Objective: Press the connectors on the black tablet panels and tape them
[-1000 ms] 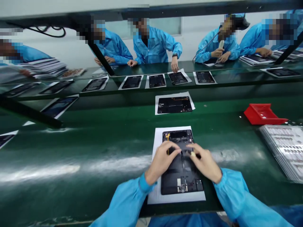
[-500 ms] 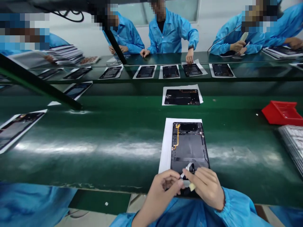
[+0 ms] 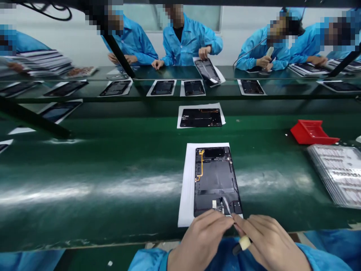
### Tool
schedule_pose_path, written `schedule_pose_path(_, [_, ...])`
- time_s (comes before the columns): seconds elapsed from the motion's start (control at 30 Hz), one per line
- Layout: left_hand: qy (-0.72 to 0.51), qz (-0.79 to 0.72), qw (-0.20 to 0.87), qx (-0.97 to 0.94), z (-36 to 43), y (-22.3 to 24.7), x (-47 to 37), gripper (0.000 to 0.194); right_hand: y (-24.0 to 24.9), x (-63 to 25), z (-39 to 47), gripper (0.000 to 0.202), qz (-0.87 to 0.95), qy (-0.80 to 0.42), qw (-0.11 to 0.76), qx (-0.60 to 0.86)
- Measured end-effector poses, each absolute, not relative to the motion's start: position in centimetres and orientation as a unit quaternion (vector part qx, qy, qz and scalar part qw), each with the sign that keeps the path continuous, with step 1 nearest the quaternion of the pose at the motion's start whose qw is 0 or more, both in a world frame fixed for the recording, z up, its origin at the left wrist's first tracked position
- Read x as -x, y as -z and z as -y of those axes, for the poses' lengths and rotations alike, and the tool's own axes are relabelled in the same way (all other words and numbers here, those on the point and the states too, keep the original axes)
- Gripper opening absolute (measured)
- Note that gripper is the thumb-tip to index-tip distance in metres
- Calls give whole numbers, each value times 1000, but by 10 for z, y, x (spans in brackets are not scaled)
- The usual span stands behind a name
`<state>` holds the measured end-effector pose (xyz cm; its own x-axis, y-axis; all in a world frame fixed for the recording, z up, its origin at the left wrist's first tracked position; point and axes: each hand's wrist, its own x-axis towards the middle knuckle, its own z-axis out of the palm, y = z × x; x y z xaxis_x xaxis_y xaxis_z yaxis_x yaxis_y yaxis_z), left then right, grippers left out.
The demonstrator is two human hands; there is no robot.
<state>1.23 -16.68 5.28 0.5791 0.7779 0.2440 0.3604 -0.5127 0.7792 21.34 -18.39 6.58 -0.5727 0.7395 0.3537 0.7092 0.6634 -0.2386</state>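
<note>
An opened tablet housing [image 3: 216, 177] lies on a white sheet [image 3: 186, 188], its black interior facing up with an orange flex cable [image 3: 201, 165] on its left side. From its near end a pale flat cable [image 3: 226, 205] rises to my fingertips. My left hand [image 3: 204, 237] is closed, thumb and fingers pinched at the end of this cable. My right hand [image 3: 266, 237] meets it there, also closed, with a small cream-and-black piece [image 3: 242, 244] like a tool handle sticking out below its fingers. What lies exactly between the fingertips is hidden.
Beyond is another tablet housing [image 3: 201, 117] on paper. To the right stand a red bin [image 3: 311, 132] and stacked clear trays [image 3: 338, 173]. A green post [image 3: 36, 120] slants at left. Across the bench, co-workers in blue handle more housings [image 3: 208, 71].
My view has turned right. Both hands have drawn nearer the bench edge, uncovering the housing's near end. The pale cable now stretches toward me. A co-worker opposite has lifted a housing.
</note>
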Motion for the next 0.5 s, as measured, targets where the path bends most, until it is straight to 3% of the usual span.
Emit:
schedule_pose_path(0.2, [-208,-317,231,-896,164,-55,-19,29,-75,-216,180,43,904,32,162,394])
schedule_pose_path(0.5, [-303,-351,321,-826,156,-46,-14,27,-68,-217,175,41,895,-52,160,413])
